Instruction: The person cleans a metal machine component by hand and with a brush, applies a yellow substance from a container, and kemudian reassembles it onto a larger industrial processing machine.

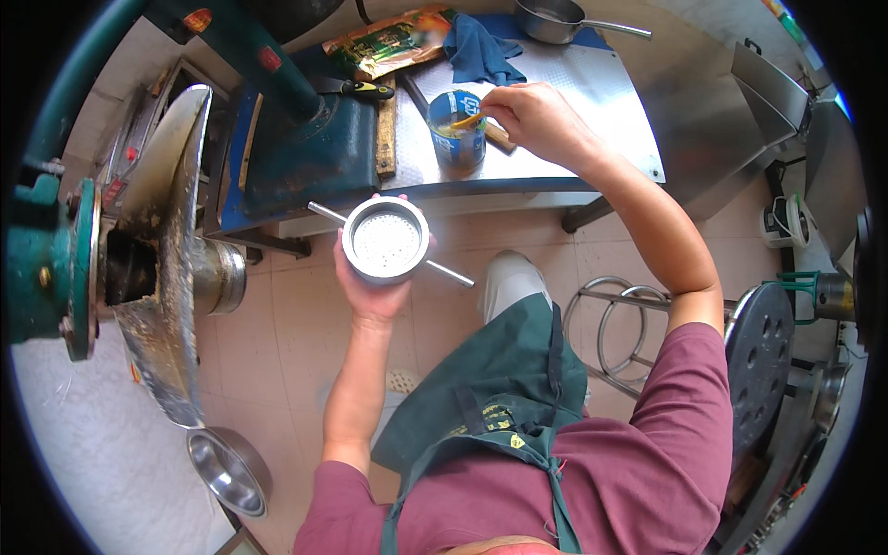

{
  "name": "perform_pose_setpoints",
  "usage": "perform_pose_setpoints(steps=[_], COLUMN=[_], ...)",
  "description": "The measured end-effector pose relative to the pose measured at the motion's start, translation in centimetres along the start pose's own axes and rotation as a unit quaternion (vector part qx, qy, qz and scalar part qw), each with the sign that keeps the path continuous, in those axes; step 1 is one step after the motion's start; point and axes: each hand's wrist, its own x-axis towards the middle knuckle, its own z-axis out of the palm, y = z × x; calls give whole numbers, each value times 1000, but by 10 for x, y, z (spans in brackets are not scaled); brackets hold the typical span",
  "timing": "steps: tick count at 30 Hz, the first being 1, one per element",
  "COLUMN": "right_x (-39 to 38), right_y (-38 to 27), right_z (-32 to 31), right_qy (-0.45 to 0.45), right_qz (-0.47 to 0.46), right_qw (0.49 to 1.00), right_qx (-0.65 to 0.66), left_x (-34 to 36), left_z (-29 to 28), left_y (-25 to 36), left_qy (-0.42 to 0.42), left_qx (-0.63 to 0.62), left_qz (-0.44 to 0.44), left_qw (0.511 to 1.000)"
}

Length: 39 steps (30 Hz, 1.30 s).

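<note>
My left hand [373,298] is wrapped round a round metal cup [387,242] in front of the table, with its mouth facing up. Many small holes dot the cup's bottom, and two rod handles stick out from its sides. Over the table, my right hand [538,117] pinches a thin yellow handle [469,121]. That handle reaches into a clear jar with a blue label [456,153] near the table's front edge. What sits on its lower end inside the jar cannot be made out.
On the metal-topped table [592,102] lie a blue cloth [481,51], a foil packet [388,42], a yellow-black handled tool [367,90] and a saucepan [550,20]. A green machine [305,148] stands left. A round stool [760,370] is at right, a steel bowl [227,470] lower left.
</note>
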Motion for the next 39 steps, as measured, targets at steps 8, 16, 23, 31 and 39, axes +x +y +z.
perform_pose_setpoints(steps=[8,16,23,31,39], right_x=[6,-15,-21,-27,-9], right_y=[17,39,54,62,77], right_z=[-1,-13,-12,8,3], right_qy=[24,37,7,25,-123], right_qz=[-31,-45,-86,-113,-25], right_qw=[999,997,995,993,987], right_qx=[-22,60,52,-20,97], left_x=[8,3,-4,-14,-19], left_z=[-29,-35,-32,-39,-36], left_y=[-7,-22,-28,-31,-33], left_qy=[-40,-30,-32,-25,3], left_qx=[4,6,10,12,24], left_qz=[63,121,143,178,209], left_qw=[997,992,989,984,978])
